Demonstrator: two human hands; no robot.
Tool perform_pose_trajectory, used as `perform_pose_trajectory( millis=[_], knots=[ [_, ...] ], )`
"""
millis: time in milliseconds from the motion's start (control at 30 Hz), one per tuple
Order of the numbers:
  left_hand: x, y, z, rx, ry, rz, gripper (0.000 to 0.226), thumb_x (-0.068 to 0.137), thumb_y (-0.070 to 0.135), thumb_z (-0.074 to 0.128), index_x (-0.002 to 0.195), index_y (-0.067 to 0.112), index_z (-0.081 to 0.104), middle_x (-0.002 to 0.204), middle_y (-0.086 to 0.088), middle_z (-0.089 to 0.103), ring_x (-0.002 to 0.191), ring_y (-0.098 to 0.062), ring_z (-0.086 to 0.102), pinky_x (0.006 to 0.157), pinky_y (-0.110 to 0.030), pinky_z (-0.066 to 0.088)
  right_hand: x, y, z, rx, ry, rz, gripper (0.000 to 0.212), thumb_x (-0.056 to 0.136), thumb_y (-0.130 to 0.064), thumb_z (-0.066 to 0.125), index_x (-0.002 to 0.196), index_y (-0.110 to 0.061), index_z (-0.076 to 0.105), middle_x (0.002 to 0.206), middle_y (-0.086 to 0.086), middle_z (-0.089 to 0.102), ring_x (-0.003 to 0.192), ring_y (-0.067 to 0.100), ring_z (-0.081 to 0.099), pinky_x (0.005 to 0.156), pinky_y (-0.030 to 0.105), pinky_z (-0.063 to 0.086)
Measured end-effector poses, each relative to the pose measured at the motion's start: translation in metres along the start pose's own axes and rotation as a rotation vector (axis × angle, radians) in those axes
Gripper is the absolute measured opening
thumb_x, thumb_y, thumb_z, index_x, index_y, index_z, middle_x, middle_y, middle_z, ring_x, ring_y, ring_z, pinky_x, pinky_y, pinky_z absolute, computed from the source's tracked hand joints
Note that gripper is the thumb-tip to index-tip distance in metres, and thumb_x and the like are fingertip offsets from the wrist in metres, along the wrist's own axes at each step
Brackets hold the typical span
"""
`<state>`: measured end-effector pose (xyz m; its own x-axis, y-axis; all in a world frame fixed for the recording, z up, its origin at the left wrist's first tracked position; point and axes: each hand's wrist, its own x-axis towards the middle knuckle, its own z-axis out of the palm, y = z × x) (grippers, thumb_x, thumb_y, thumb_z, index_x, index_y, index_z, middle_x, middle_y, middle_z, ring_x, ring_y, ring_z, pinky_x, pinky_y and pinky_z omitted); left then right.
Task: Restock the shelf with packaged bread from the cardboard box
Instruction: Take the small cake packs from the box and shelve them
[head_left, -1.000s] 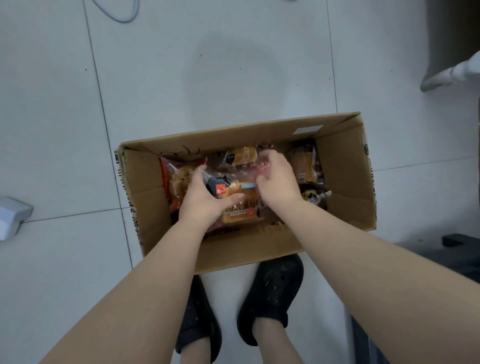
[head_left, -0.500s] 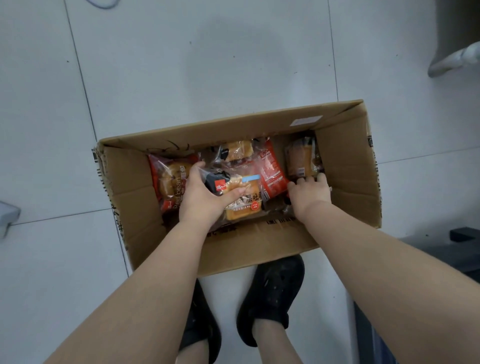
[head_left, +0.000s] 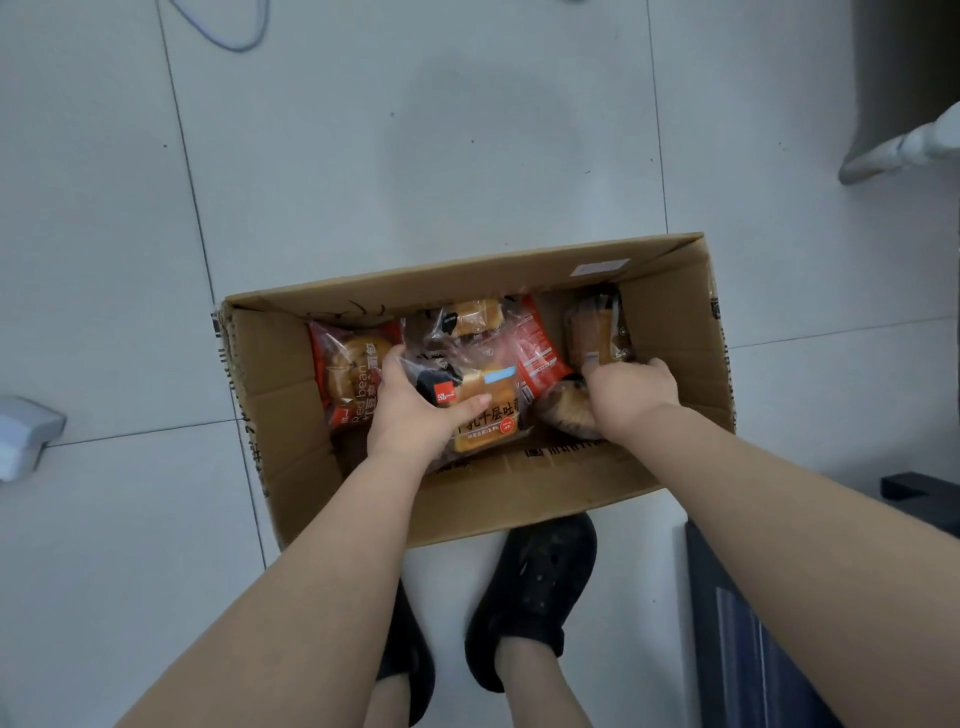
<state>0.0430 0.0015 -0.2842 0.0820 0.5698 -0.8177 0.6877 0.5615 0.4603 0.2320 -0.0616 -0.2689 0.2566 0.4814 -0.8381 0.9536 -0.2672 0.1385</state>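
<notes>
Closest to the person, just past the black clogs (head_left: 530, 597), the open brown cardboard box (head_left: 519, 499) sits on the pale tiled floor (head_left: 415, 156), and both bare arms reach down into it. The left hand (head_left: 415, 415) is clamped on a clear-wrapped toast loaf with a blue tab and a red square label (head_left: 480, 405) — thumb across its top face, fingers curled around its left edge — so the pack's long axis runs away from the wrist toward the far wall. To its right, the right hand (head_left: 631, 397) presses over a dark round bun in clear wrap (head_left: 563, 415); I can't tell whether those fingers have closed. Farther in lie a red-edged red bean bread packet (head_left: 345, 371), a red flat packet (head_left: 537, 348) and an upright brown loaf pack (head_left: 595, 332). No shelf is in view, so I judge the lift must go up and out.
</notes>
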Motion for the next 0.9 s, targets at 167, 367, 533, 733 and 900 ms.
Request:
perform_pose_trajectory(
  millis=[167,367,533,733,900],
  knots=[
    [-0.012,-0.001,-0.002,0.062,-0.054,-0.035,0.086,0.074,0.029,0.078,0.143,0.021,0.027,0.142,-0.003,0.046,0.131,-0.024,0.044,0.101,-0.037,0.041,-0.027,0.004,-0.011,0.202,0.022,0.164,0.046,0.091,-0.017,0.052,0.135,-0.018,0.040,0.113,0.007,0.064,0.105,0.028,0.059,0.092,0.039,0.041],
    [-0.009,-0.004,0.000,-0.004,-0.036,-0.083,0.075,0.077,0.038,0.073,0.140,0.020,0.036,0.138,-0.002,0.051,0.127,-0.024,0.048,0.100,-0.037,0.042,-0.059,-0.024,-0.025,0.588,0.262,0.290,0.025,0.096,-0.033,0.048,0.115,-0.017,0.047,0.102,0.005,0.064,0.087,0.025,0.060,0.077,0.038,0.050],
    [-0.011,0.004,-0.003,-0.012,-0.028,-0.122,0.059,0.092,0.032,0.054,0.144,0.017,0.031,0.141,-0.008,0.047,0.128,-0.028,0.046,0.092,-0.033,0.040,-0.067,-0.099,-0.006,0.704,0.249,0.172,0.067,0.087,-0.049,0.056,0.143,-0.028,0.025,0.136,0.003,0.042,0.124,0.023,0.043,0.101,0.047,0.041],
    [-0.013,0.000,-0.013,-0.059,-0.110,-0.095,0.055,0.098,0.033,0.043,0.149,0.024,0.024,0.149,-0.006,0.038,0.135,-0.028,0.038,0.104,-0.037,0.036,-0.066,-0.097,0.006,0.783,0.340,0.106,0.061,0.095,-0.041,0.039,0.150,-0.023,0.019,0.127,0.003,0.043,0.118,0.021,0.041,0.104,0.042,0.036],
    [-0.017,-0.003,-0.014,-0.045,-0.115,-0.047,0.051,0.097,0.027,0.046,0.146,0.024,0.030,0.149,-0.005,0.038,0.135,-0.027,0.038,0.104,-0.035,0.036,-0.052,-0.072,0.010,0.966,0.375,0.175,0.035,0.089,-0.035,0.060,0.122,-0.027,0.053,0.113,-0.004,0.051,0.115,0.019,0.047,0.101,0.042,0.042]
  ],
)
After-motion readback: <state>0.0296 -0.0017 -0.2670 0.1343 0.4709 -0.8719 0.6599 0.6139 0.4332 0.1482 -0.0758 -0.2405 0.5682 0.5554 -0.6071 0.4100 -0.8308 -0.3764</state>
